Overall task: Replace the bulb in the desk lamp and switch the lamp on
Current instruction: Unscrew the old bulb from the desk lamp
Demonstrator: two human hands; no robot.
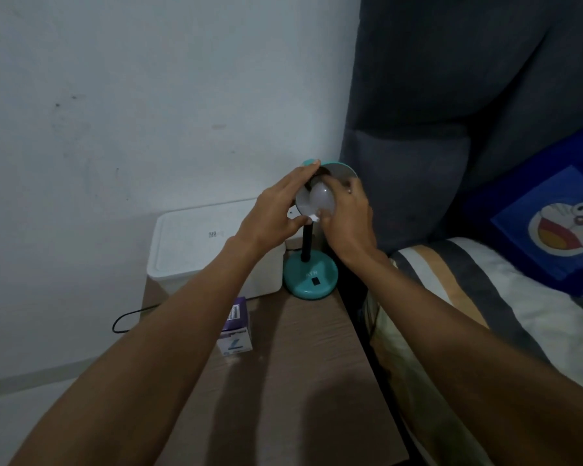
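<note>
Right hand (347,216) is gripping the bulb (322,198), dome pointing toward camera; left hand (276,210) is clasping the lamp shade (342,171).

A desk lamp (309,277) stands on a bedside table (293,364), storage box (212,250) left, bed (485,297) right, carton (236,327) in front.
</note>
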